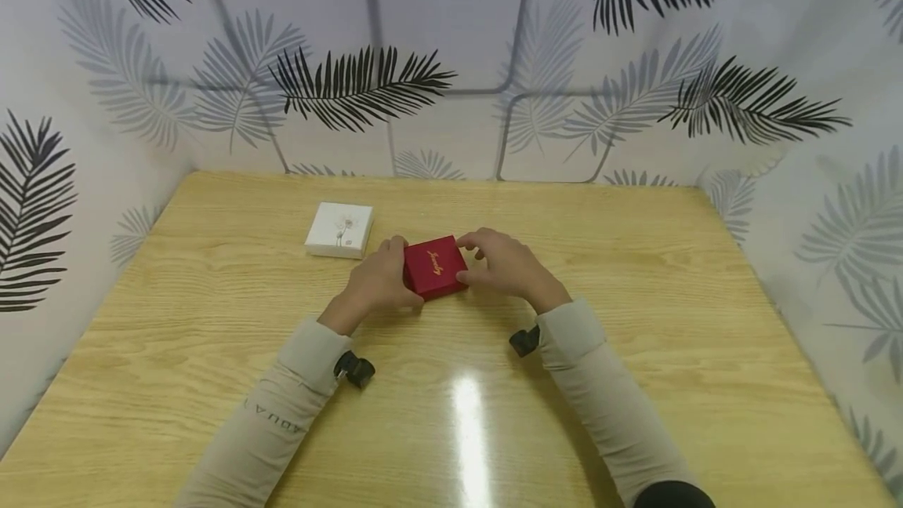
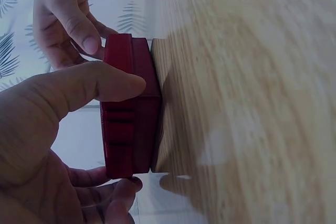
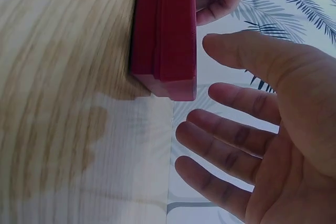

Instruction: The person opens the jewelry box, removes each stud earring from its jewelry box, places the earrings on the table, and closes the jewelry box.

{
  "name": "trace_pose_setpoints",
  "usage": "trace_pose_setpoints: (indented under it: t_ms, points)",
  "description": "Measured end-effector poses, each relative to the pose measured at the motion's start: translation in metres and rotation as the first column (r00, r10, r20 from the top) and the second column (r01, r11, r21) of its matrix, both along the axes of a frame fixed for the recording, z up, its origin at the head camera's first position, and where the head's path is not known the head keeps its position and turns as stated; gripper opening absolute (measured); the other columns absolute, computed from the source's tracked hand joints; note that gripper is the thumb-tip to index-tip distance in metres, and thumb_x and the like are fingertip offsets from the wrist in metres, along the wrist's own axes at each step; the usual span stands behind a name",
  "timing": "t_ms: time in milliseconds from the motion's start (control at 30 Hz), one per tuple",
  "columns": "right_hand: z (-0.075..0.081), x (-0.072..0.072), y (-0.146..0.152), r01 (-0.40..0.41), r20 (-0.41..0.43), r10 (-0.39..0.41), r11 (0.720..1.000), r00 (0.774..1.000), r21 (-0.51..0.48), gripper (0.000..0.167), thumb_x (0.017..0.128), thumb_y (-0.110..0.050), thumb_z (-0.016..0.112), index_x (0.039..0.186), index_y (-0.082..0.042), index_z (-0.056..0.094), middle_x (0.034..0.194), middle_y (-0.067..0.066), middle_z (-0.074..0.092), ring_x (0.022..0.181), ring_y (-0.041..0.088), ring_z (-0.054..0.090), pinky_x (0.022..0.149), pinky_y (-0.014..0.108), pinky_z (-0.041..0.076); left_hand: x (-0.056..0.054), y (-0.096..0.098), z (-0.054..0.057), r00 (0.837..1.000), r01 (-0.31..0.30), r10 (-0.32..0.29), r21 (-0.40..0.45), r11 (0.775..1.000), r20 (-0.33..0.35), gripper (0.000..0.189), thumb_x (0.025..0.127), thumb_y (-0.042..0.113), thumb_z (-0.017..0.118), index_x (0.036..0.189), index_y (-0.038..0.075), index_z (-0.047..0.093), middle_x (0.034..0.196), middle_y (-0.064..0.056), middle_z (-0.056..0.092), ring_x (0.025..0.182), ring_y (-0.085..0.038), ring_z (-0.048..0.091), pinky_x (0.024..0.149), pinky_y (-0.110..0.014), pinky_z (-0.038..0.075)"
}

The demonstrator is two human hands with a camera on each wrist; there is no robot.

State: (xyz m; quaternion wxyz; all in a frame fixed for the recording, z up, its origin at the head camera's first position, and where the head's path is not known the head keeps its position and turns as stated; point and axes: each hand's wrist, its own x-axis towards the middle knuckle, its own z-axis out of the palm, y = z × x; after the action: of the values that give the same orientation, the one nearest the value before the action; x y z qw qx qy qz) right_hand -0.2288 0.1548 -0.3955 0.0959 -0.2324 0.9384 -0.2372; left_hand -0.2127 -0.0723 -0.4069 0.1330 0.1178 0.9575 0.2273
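On the wooden table [image 1: 635, 273], right of the white box [image 1: 339, 227], my left hand [image 1: 381, 278] grips the red box [image 1: 433, 266] by its left side; my right hand [image 1: 505, 263], loosely spread just right, holds nothing.

A jewelry box [image 1: 435, 265] is sitting on the table [image 1: 656, 296] between left hand [image 1: 379, 279] and right hand [image 1: 508, 263]; another box [image 1: 339, 227] is lying behind, leftward; a backdrop [image 1: 466, 132] is standing behind the table.
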Motion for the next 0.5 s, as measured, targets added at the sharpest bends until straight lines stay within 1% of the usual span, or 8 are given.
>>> trace_pose_setpoints:
  t_ms: [133, 233, 333, 500]
  points:
    - [0.001, 0.003, -0.002, -0.027, -0.008, 0.027, 1.0, 1.0, 0.005, 0.053, 0.089, -0.03, 0.073, 0.136, -0.009, 0.058, 0.135, 0.012, 0.06, 0.118, 0.031, 0.063, 0.098, 0.046, 0.053, 0.003, -0.001, -0.001, 1.0, 0.017, -0.017, 0.017, 1.0, 0.002, 0.091, 0.071, 0.029, 0.087, 0.141, 0.001, 0.035, 0.126, -0.016, 0.054, 0.105, -0.03, 0.06, 0.09, -0.046, 0.053]
    - [0.001, 0.005, -0.003, -0.035, 0.004, 0.035, 0.999, 0.999, 0.002, 0.054, 0.089, -0.029, 0.074, 0.136, -0.008, 0.058, 0.139, 0.013, 0.058, 0.125, 0.032, 0.059, 0.104, 0.047, 0.049, 0.005, -0.001, -0.002, 1.0, 0.025, -0.025, 0.03, 0.999, 0.003, 0.091, 0.071, 0.029, 0.087, 0.141, 0.002, 0.035, 0.126, -0.015, 0.055, 0.104, -0.029, 0.061, 0.089, -0.046, 0.052]
    - [0.0, 0.008, -0.002, -0.048, 0.001, 0.048, 0.999, 0.999, 0.002, 0.055, 0.089, -0.03, 0.074, 0.137, -0.007, 0.057, 0.142, 0.014, 0.055, 0.131, 0.032, 0.054, 0.109, 0.049, 0.045, 0.008, 0.0, -0.002, 1.0, 0.019, -0.02, 0.047, 0.999, 0.01, 0.09, 0.07, 0.028, 0.087, 0.14, 0.004, 0.036, 0.125, -0.014, 0.055, 0.103, -0.029, 0.06, 0.088, -0.046, 0.052]
    - [0.003, 0.012, -0.001, -0.068, -0.02, 0.068, 0.998, 0.997, -0.01, 0.058, 0.088, -0.03, 0.074, 0.138, -0.007, 0.056, 0.146, 0.017, 0.053, 0.137, 0.035, 0.049, 0.114, 0.05, 0.04, 0.013, 0.001, 0.0, 1.0, 0.017, -0.018, 0.07, 0.997, 0.018, 0.091, 0.07, 0.025, 0.087, 0.141, 0.003, 0.035, 0.127, -0.015, 0.054, 0.106, -0.03, 0.06, 0.089, -0.047, 0.052]
